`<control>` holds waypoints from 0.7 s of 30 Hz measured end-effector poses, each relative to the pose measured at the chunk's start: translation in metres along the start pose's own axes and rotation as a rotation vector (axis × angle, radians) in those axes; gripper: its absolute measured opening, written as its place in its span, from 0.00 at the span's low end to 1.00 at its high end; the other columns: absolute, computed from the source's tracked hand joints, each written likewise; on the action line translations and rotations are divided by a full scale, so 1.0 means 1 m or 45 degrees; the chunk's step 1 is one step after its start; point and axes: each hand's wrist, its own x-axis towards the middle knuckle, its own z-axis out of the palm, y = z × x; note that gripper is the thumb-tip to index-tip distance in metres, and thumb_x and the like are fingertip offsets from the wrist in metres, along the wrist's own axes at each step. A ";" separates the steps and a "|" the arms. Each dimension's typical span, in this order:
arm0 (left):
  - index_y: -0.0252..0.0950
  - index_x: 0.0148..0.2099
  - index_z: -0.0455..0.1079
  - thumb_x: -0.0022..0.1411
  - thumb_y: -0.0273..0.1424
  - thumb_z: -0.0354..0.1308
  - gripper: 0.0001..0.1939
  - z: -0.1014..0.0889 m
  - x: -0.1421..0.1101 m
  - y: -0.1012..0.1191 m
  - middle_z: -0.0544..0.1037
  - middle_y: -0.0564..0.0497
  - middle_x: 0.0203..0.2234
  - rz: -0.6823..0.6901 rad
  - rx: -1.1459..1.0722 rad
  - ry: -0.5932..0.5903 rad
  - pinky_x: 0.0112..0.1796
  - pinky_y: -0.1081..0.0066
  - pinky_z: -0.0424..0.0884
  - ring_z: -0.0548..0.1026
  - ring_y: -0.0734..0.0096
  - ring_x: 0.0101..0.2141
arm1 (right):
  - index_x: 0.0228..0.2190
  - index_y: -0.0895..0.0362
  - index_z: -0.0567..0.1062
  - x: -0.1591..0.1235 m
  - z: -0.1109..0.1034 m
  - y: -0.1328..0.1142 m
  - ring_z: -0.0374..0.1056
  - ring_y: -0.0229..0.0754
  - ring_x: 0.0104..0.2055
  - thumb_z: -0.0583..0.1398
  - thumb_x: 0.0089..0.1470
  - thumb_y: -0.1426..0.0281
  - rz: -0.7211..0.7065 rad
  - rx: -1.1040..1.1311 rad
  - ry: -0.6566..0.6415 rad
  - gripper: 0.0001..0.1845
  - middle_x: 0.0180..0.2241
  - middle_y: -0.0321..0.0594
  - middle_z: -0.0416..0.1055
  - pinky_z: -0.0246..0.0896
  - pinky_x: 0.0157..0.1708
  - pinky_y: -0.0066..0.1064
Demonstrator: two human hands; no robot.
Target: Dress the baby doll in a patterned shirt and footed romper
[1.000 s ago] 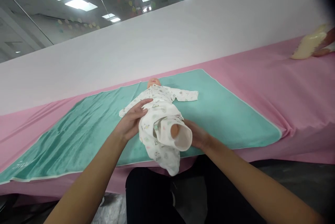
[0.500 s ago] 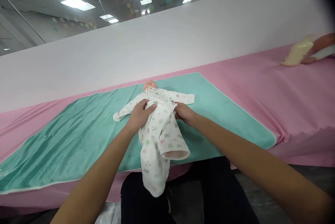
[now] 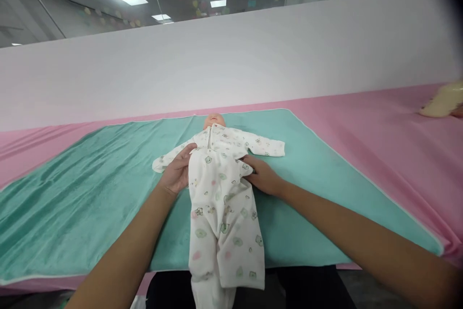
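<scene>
Teal blanket [image 3: 119,188] under doll [image 3: 214,120], printed trousers [image 3: 220,203] in both hands [image 3: 177,173] [image 3: 266,177] (some fingers hidden)

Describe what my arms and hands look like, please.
Your left forearm and right forearm are bare, with no sleeves in view. Your left hand and right hand are ungloved, and no watch or bracelet shows on either wrist. I can't tell about rings.

No text, label, brand, number or sign can be read; the white doll's trousers [image 3: 224,203], hanging over the near edge of the green blanket [image 3: 108,212], and the matching top [image 3: 229,139], toward its far edge, carry small scattered printed motifs, too small to tell whether any include lettering
</scene>
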 end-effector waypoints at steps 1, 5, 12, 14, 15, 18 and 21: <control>0.37 0.44 0.65 0.47 0.21 0.60 0.20 0.001 0.000 0.000 0.73 0.53 0.30 0.012 -0.017 -0.023 0.29 0.75 0.69 0.72 0.74 0.28 | 0.32 0.57 0.72 0.002 0.000 0.001 0.61 0.43 0.46 0.55 0.50 0.67 0.003 -0.035 0.084 0.09 0.43 0.41 0.65 0.55 0.45 0.33; 0.37 0.42 0.67 0.46 0.19 0.60 0.19 0.007 -0.004 0.009 0.72 0.54 0.26 0.118 -0.050 -0.045 0.28 0.76 0.68 0.72 0.74 0.26 | 0.27 0.58 0.68 0.010 -0.002 0.015 0.60 0.40 0.39 0.50 0.52 0.66 0.263 -0.143 0.418 0.11 0.35 0.38 0.65 0.54 0.38 0.30; 0.39 0.48 0.67 0.46 0.20 0.61 0.25 0.010 -0.012 0.010 0.73 0.51 0.33 0.180 -0.019 -0.151 0.35 0.72 0.69 0.73 0.71 0.33 | 0.27 0.58 0.68 0.004 -0.007 0.012 0.57 0.36 0.32 0.52 0.52 0.67 0.255 -0.250 0.480 0.08 0.30 0.35 0.64 0.51 0.32 0.28; 0.40 0.50 0.66 0.44 0.20 0.62 0.28 0.012 -0.013 0.007 0.72 0.50 0.40 0.171 0.014 -0.218 0.38 0.70 0.69 0.73 0.69 0.37 | 0.34 0.57 0.70 0.001 -0.007 -0.003 0.59 0.36 0.33 0.53 0.52 0.66 0.152 -0.179 0.437 0.09 0.33 0.36 0.65 0.53 0.34 0.28; 0.41 0.51 0.66 0.43 0.20 0.62 0.30 0.013 -0.014 0.006 0.72 0.50 0.42 0.174 0.025 -0.238 0.39 0.70 0.69 0.73 0.68 0.38 | 0.37 0.56 0.70 0.002 -0.007 -0.013 0.60 0.36 0.35 0.53 0.53 0.65 0.105 -0.135 0.404 0.11 0.35 0.36 0.66 0.54 0.36 0.28; 0.41 0.53 0.65 0.41 0.21 0.63 0.33 0.014 -0.015 0.005 0.71 0.50 0.43 0.180 0.061 -0.277 0.41 0.70 0.68 0.73 0.68 0.39 | 0.44 0.53 0.68 0.014 -0.001 -0.046 0.60 0.38 0.45 0.54 0.55 0.62 -0.032 -0.121 0.236 0.16 0.44 0.38 0.65 0.55 0.43 0.29; 0.41 0.54 0.63 0.41 0.22 0.63 0.35 0.012 -0.015 0.006 0.72 0.51 0.39 0.171 0.095 -0.297 0.40 0.70 0.68 0.74 0.70 0.36 | 0.41 0.54 0.71 0.032 0.013 -0.072 0.61 0.40 0.43 0.59 0.49 0.58 -0.044 -0.257 -0.099 0.18 0.41 0.37 0.67 0.56 0.41 0.30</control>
